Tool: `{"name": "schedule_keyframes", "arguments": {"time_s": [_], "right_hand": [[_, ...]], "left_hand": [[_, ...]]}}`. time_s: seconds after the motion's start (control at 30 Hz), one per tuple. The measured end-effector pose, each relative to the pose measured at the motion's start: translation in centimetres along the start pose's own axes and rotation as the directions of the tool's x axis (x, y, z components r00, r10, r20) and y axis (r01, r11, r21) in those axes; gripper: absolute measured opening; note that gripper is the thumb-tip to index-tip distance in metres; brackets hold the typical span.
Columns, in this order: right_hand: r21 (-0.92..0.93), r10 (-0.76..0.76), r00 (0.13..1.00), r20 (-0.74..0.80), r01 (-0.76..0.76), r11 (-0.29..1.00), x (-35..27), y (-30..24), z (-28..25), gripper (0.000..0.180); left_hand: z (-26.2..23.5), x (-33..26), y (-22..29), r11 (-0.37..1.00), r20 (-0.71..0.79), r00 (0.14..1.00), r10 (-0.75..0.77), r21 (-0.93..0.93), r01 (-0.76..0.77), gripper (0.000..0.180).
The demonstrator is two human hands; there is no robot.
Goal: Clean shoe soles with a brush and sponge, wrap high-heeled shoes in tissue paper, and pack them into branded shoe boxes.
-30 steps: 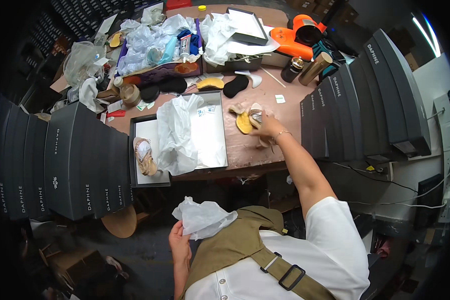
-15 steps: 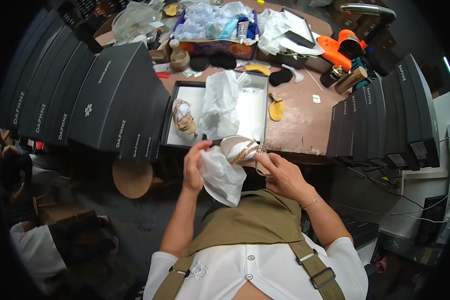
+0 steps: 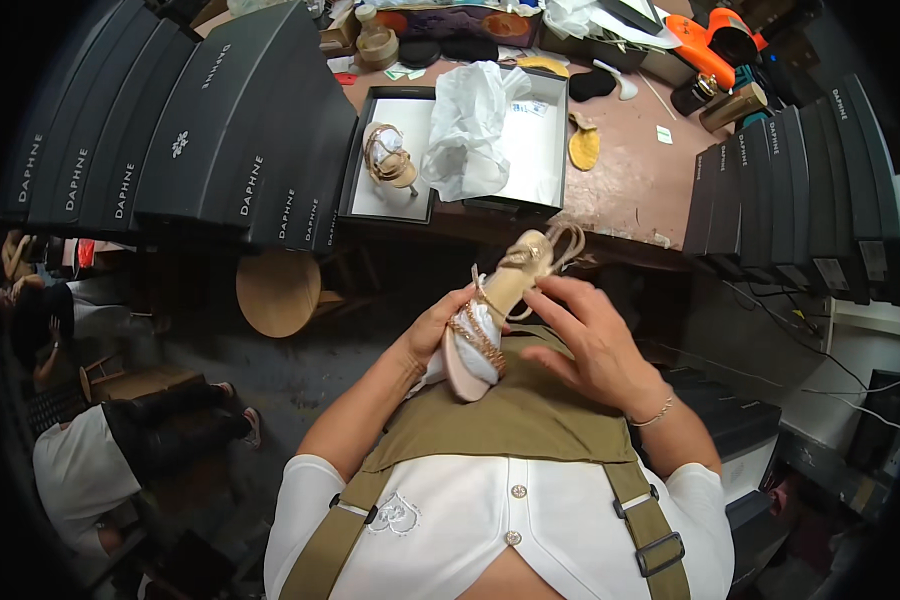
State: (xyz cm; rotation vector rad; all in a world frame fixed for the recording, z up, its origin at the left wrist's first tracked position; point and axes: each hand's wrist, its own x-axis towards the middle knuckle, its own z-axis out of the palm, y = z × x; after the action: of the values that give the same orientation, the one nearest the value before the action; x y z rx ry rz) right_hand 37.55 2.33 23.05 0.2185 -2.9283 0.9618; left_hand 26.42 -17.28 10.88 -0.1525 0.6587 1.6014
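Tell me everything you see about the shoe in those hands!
This beige sandal has gold braided-looking straps, white stuffing under them and thin loops at the heel end. Held in front of the table, its toe points toward the apron. The left hand grips its side; the right hand is close, perhaps touching a strap.

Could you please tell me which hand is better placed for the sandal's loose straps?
Probably the right hand: it sits open near those straps at the heel end, while the left hand holds the sandal.
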Motion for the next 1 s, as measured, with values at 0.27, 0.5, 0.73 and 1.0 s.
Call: {"name": "schedule_keyframes", "arguments": {"time_s": [0.27,0.5,0.73,1.0], "right_hand": [[0.406,0.048,0.999,0.019,-0.051,0.913,0.8,0.8,7.3,0.051],[0.590,-0.010,0.953,0.302,-0.179,0.787,0.4,1.7,6.0,0.049],[-0.441,-0.341,0.922,0.183,0.387,0.810,3.2,2.2,-1.8,0.086],[0.385,0.046,0.958,0.283,-0.157,0.909,-1.3,8.5,0.0,0.089]], "left_hand": [[1.2,-0.1,-1.8,0.971,-0.069,0.972,0.226,-0.064,-0.230,0.045],[1.4,0.2,-2.7,0.930,-0.082,0.934,0.347,0.155,-0.332,0.047],[1.5,0.0,2.4,0.979,-0.031,0.999,0.010,0.205,-0.004,0.045],[-2.6,-5.9,3.2,0.975,0.122,0.967,0.224,-0.040,-0.220,0.060]]}}
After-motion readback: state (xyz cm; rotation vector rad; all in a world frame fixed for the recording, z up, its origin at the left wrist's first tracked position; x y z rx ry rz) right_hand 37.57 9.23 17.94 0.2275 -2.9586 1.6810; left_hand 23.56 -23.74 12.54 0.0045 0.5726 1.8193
